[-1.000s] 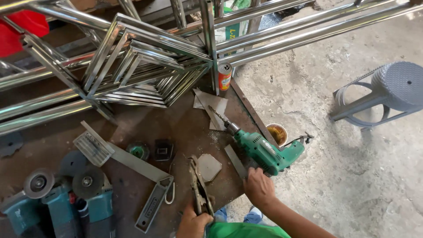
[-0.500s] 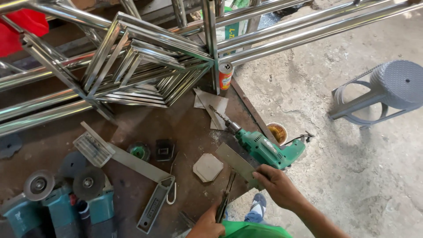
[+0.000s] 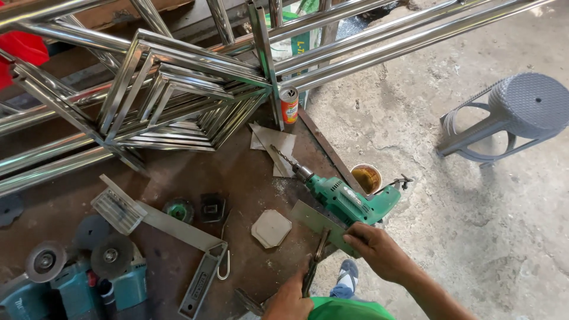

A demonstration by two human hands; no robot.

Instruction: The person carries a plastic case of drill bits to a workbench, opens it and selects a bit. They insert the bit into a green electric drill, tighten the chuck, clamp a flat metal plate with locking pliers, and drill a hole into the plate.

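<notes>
My right hand [image 3: 376, 249] grips the near end of a flat grey metal strip [image 3: 317, 220] that lies on the rusty workbench [image 3: 237, 178] beside a green electric drill [image 3: 349, 198]. My left hand [image 3: 290, 299] holds pliers [image 3: 314, 266], whose jaws reach up to the strip's edge. An octagonal metal plate [image 3: 271, 228] lies just left of the strip. The drill's bit points up-left towards grey paper scraps [image 3: 272, 142].
A welded stainless tube frame [image 3: 172, 95] covers the back of the bench. Angle grinders [image 3: 89, 272] and a metal square [image 3: 178, 237] lie at the left. A can [image 3: 289, 105] stands by the frame, a small cup [image 3: 367, 178] at the bench edge, a grey stool [image 3: 510, 115] on the concrete floor.
My right hand has lifted the strip's end and slid it left. My left hand has brought the pliers from lying on the bench up to the strip's edge.
</notes>
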